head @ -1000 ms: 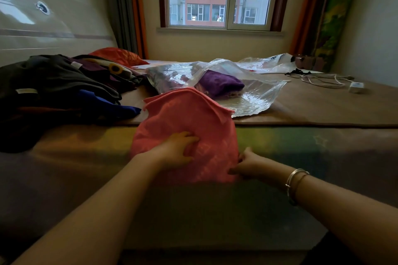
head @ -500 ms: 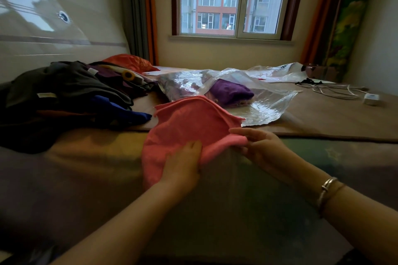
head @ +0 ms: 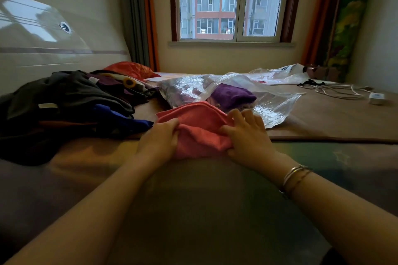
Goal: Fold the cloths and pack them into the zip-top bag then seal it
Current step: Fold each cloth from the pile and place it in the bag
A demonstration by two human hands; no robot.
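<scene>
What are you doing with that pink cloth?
A person is folding a pink cloth on the bed. The left hand grips its left side and the right hand holds its right side, thumb tucked under. Just behind it lies a clear zip-top bag, unsealed, with a folded purple cloth already inside. A pile of dark clothes waits on the left. The pink cloth is not in the bag yet.
</scene>
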